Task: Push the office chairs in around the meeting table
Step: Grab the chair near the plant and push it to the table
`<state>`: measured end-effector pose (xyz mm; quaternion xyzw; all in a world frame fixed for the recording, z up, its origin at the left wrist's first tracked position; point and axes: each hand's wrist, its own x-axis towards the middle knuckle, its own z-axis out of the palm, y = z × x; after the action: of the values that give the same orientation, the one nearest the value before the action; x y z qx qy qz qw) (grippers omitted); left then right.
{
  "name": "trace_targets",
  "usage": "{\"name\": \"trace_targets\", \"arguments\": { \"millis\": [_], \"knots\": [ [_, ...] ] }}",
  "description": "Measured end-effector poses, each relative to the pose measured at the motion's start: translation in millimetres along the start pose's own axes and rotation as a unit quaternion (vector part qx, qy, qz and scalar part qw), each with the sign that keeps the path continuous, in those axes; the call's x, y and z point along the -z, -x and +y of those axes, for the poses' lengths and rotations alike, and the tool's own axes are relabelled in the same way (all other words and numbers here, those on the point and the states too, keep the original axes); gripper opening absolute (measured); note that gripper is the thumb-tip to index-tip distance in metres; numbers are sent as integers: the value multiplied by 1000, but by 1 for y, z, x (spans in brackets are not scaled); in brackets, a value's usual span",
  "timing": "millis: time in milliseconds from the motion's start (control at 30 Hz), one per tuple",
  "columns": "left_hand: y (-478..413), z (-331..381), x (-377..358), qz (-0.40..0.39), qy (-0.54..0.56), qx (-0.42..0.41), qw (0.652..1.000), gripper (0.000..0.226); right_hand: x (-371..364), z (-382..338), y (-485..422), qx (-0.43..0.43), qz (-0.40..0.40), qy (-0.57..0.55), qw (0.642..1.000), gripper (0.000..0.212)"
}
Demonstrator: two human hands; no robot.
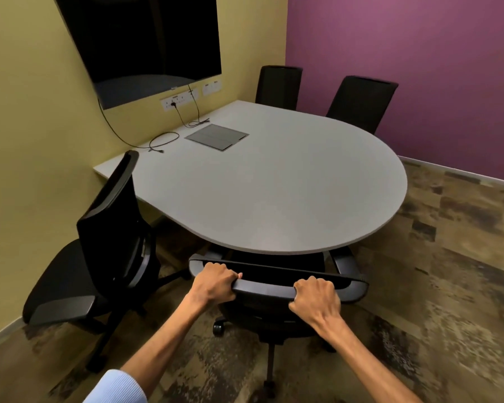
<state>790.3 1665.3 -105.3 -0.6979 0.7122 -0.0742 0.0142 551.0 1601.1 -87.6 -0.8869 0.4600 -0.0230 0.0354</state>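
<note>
A side chair (99,257) stands turned away left of the bench (274,184). The left hand (213,282) and right hand (316,298) clamp their fingers on the near chair's backrest (264,287), its seat tucked under the bench's rounded edge.

yellow wall (26,82) with dark screen (146,39), purple wall (405,53), mottled brown carpet (448,271).

The grey rounded meeting table (274,193) at frame centre carries a closed cable hatch (216,137) and loose black cables (163,141) upper left.
</note>
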Motion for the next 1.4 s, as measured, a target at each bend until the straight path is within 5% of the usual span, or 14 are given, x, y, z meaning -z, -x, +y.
{"name": "trace_targets", "arguments": {
  "millis": [367, 533, 700, 1400],
  "knots": [
    [-29, -23, -8, -27, 42, 0, 999, 29, -8, -1, -38, -9, 2, 0, 1000, 6],
    [-51, -33, -11, -30, 39, -12, 999, 22, -11, 6, -61, -13, 24, 12, 1000, 26],
    [-74, -30, -14, -38, 47, -17, 998, 24, -14, 23, -77, -4, 4, 8, 1000, 8],
    [-138, -23, -10, -24, 50, 29, 998, 22, 3, 68, -159, 49, -22, 51, 997, 12]
  ]
}}
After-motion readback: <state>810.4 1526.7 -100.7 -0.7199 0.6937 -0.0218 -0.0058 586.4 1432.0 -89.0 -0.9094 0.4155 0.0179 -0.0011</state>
